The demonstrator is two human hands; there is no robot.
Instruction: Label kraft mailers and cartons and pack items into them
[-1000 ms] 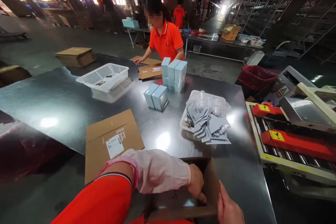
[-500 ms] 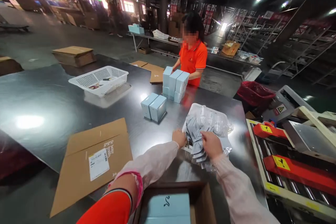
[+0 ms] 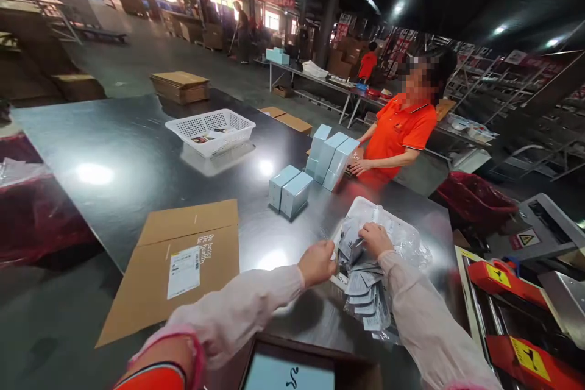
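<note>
My left hand (image 3: 317, 263) is closed, its fingertips at the left rim of a white plastic basket (image 3: 361, 204). In the basket lie grey-and-white printed sachets (image 3: 363, 292), fanned in an overlapping pile that spills over the near edge. My right hand (image 3: 375, 240) pinches a sachet at the top of the pile, its fingertips partly hidden. Clear plastic packaging (image 3: 409, 241) covers the basket's right side. Just in front of me stands an open brown carton (image 3: 361, 372) with a light blue box (image 3: 287, 372) inside, marked with a black squiggle.
Two light blue boxes (image 3: 290, 192) stand mid-table, with several more stacked behind (image 3: 336, 152). A co-worker in orange (image 3: 397, 140) stands beyond them. Flattened cardboard (image 3: 183, 256) lies left, a white mesh basket (image 3: 214, 146) farther back. A roller conveyor (image 3: 484, 311) runs at the right.
The view has swung left, so things sit farther right. My right hand has shifted from the pile's right side to its top. The co-worker's head has turned.
</note>
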